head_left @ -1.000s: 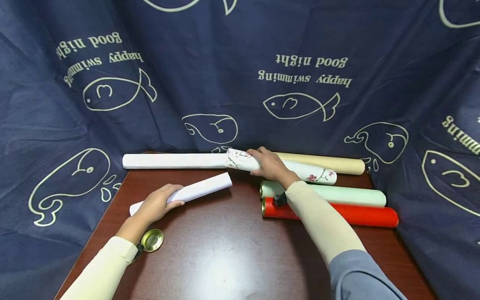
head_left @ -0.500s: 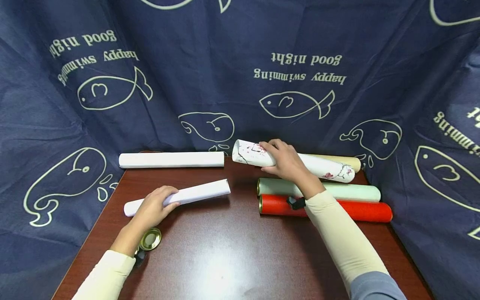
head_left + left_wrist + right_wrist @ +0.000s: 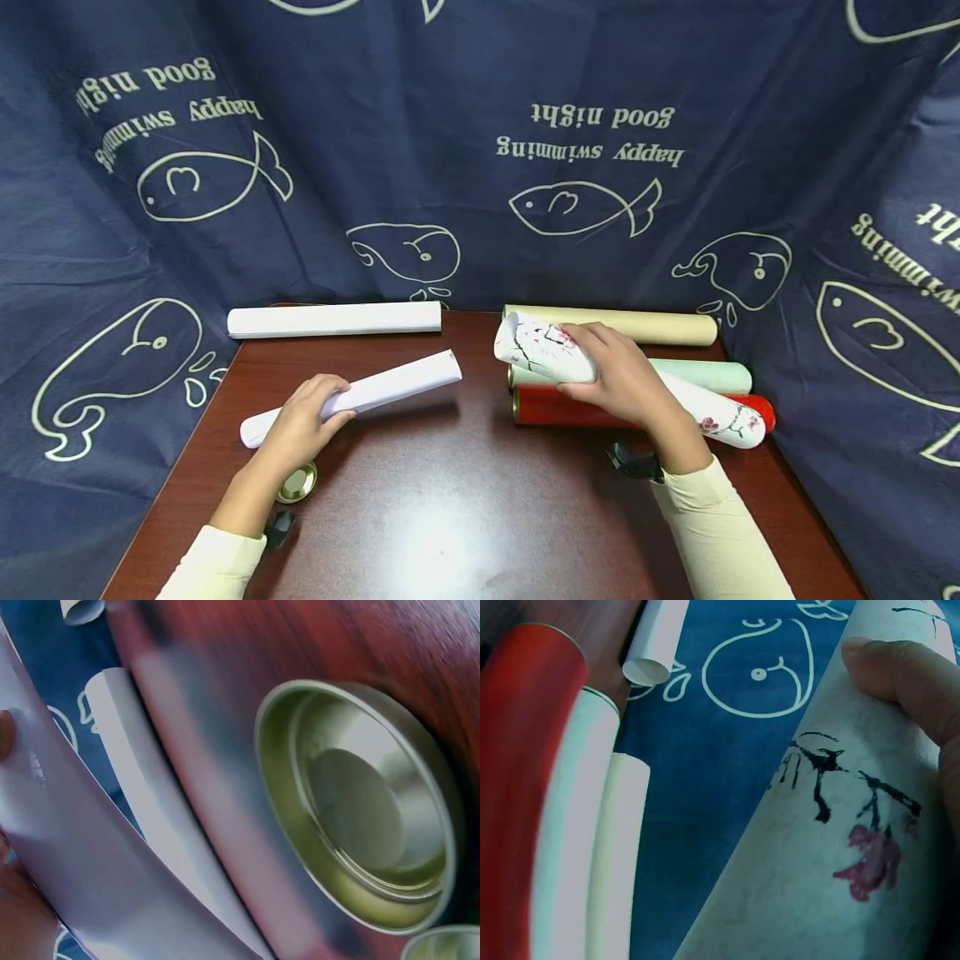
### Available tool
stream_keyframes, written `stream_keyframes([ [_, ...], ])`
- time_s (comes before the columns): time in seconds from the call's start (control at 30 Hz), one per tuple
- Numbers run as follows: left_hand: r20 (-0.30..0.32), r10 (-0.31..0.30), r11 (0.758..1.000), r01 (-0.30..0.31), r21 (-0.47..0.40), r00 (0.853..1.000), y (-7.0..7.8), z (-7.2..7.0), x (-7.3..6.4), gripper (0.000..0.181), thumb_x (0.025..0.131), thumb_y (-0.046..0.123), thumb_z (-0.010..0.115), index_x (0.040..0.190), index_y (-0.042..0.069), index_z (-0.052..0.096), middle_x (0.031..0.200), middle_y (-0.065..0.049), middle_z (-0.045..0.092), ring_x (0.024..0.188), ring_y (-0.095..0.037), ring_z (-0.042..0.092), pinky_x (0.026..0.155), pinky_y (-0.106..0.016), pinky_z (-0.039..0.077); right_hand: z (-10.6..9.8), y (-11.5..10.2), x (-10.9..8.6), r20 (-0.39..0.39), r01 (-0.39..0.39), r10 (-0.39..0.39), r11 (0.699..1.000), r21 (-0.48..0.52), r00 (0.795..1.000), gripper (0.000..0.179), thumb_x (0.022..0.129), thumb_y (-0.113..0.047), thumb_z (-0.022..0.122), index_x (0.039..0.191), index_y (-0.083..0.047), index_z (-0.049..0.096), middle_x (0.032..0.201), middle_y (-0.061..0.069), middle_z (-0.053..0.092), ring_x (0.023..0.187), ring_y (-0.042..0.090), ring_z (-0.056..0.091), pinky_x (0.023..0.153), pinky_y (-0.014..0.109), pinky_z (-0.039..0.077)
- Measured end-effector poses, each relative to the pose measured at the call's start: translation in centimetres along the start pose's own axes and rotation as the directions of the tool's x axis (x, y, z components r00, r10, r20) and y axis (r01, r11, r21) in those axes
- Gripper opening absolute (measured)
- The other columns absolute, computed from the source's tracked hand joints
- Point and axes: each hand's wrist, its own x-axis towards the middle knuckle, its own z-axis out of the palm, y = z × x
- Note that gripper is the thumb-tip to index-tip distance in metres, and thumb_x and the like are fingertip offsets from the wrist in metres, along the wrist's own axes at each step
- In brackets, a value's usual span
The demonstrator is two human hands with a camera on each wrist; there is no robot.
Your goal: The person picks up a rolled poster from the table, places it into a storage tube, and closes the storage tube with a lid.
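My left hand [image 3: 303, 421] grips a plain white paper roll [image 3: 405, 381], slanted above the left half of the table; in the left wrist view this roll [image 3: 112, 847] fills the left side. My right hand [image 3: 630, 383] holds a wider white roll [image 3: 551, 350] painted with plum blossoms, thumb on the near side. That roll tilts across the light green tube [image 3: 701, 377] and the red tube [image 3: 555, 407], partly hiding both. A gold tin lid [image 3: 297, 483] lies beside my left wrist, hollow side up; the left wrist view shows the lid [image 3: 360, 810] close.
Another white roll [image 3: 333, 320] lies along the back left edge. A cream tube [image 3: 637, 325] lies at the back right, behind the green one. A second metal rim [image 3: 450, 946] peeks in at the left wrist view's corner. Navy cloth [image 3: 450, 125] surrounds the brown table [image 3: 390, 492].
My right hand has lifted the plum-blossom roll off the back, carried it right and then nearer, uncovering the cream tube. My left hand keeps its hold on the white roll and has barely moved.
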Motion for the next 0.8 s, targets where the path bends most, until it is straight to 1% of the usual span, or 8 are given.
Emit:
stream_keyframes([
  [0.1,0.007,0.035,0.999,-0.035,0.004,0.999,0.6,0.0,-0.1,0.042,0.077,0.005,0.084,0.112,0.003,0.062,0.112,-0.011,0.064,0.103,-0.031,0.060,0.087,-0.050,0.047,0.2,0.3,-1.2,-0.033,-0.004,0.005,1.000,0.030,0.999,0.079,0.071,-0.031,0.088,0.138,-0.008,0.053,0.119,0.012,0.061,0.107,0.032,0.058,0.091,0.052,0.045],
  [0.2,0.013,0.072,0.997,-0.072,0.020,0.997,1.5,-0.4,-0.2,0.043,0.078,0.007,0.083,0.115,0.002,0.062,0.114,-0.013,0.063,0.104,-0.033,0.060,0.089,-0.052,0.047,0.6,0.5,-2.3,-0.059,0.007,-0.004,0.999,0.053,0.998,0.079,0.070,-0.026,0.089,0.137,-0.005,0.053,0.120,0.013,0.061,0.106,0.031,0.059,0.089,0.050,0.046],
  [0.27,0.015,0.096,0.995,-0.096,0.027,0.995,2.2,-0.8,-0.1,0.044,0.078,0.007,0.083,0.116,0.002,0.062,0.115,-0.014,0.063,0.105,-0.034,0.060,0.089,-0.054,0.046,0.9,0.7,-2.9,-0.067,0.017,-0.013,0.998,0.059,0.998,0.078,0.070,-0.024,0.089,0.136,-0.005,0.053,0.120,0.013,0.062,0.106,0.031,0.059,0.089,0.050,0.047],
  [0.33,0.020,0.108,0.994,-0.108,0.032,0.994,2.9,-1.1,-0.1,0.044,0.079,0.007,0.082,0.118,0.001,0.062,0.117,-0.014,0.063,0.107,-0.034,0.059,0.090,-0.054,0.046,1.1,0.6,-3.5,-0.069,0.022,-0.018,0.998,0.059,0.997,0.078,0.069,-0.024,0.089,0.136,-0.005,0.053,0.121,0.012,0.061,0.106,0.031,0.059,0.089,0.050,0.046],
  [0.53,0.027,0.135,0.990,-0.136,0.032,0.990,3.8,-1.8,-0.6,0.045,0.078,0.006,0.083,0.118,0.002,0.064,0.119,-0.013,0.063,0.109,-0.033,0.060,0.091,-0.055,0.045,1.8,-0.1,-4.8,-0.028,0.023,-0.022,0.999,0.031,0.999,0.078,0.070,-0.026,0.089,0.137,-0.010,0.052,0.124,0.011,0.060,0.109,0.033,0.059,0.090,0.054,0.046],
  [0.67,0.043,0.141,0.989,-0.143,0.034,0.989,4.1,-2.0,-1.0,0.045,0.078,0.006,0.083,0.119,0.004,0.065,0.121,-0.013,0.063,0.111,-0.033,0.059,0.092,-0.055,0.045,2.5,-0.6,-5.4,-0.006,0.033,-0.033,0.999,0.001,0.999,0.079,0.068,-0.020,0.091,0.135,-0.007,0.052,0.122,0.013,0.061,0.111,0.035,0.059,0.094,0.055,0.045],
  [0.8,0.068,0.139,0.990,-0.141,0.031,0.988,4.5,-2.1,-1.2,0.044,0.079,0.007,0.082,0.120,0.007,0.065,0.123,-0.012,0.063,0.112,-0.032,0.059,0.093,-0.056,0.045,3.4,-1.2,-6.2,0.016,0.002,-0.001,1.000,-0.017,1.000,0.076,0.066,-0.015,0.091,0.132,-0.006,0.054,0.121,0.014,0.061,0.114,0.036,0.057,0.098,0.066,0.039],
])
